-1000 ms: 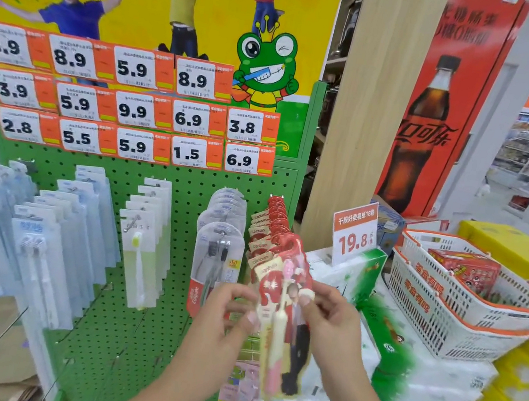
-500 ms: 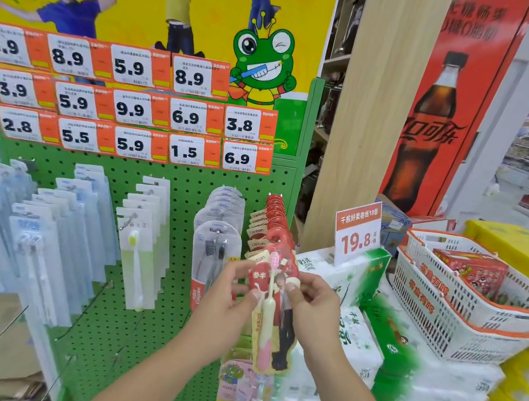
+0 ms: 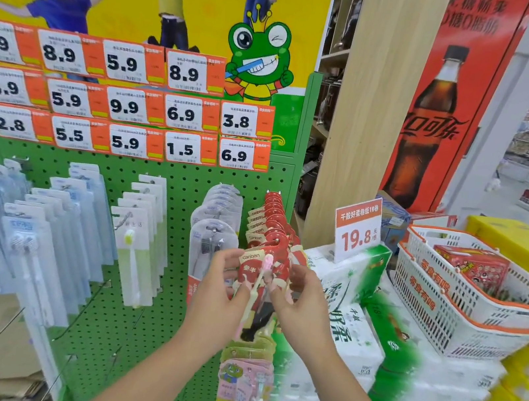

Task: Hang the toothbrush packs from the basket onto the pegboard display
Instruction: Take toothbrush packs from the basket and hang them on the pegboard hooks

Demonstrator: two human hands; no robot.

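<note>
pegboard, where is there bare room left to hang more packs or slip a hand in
Bare holes show on the green pegboard below the pale green packs, and in the gap between those and the grey packs. It is crowded at the right edge, where both hands hold a red pack in front of the full red row.

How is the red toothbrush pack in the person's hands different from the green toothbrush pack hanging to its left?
The red toothbrush pack has a curved red card and pink brush; the green toothbrush pack is a plain rectangle with a pale green brush. Both hands hold the red one; the green one hangs untouched. Both are at the pegboard.
</note>
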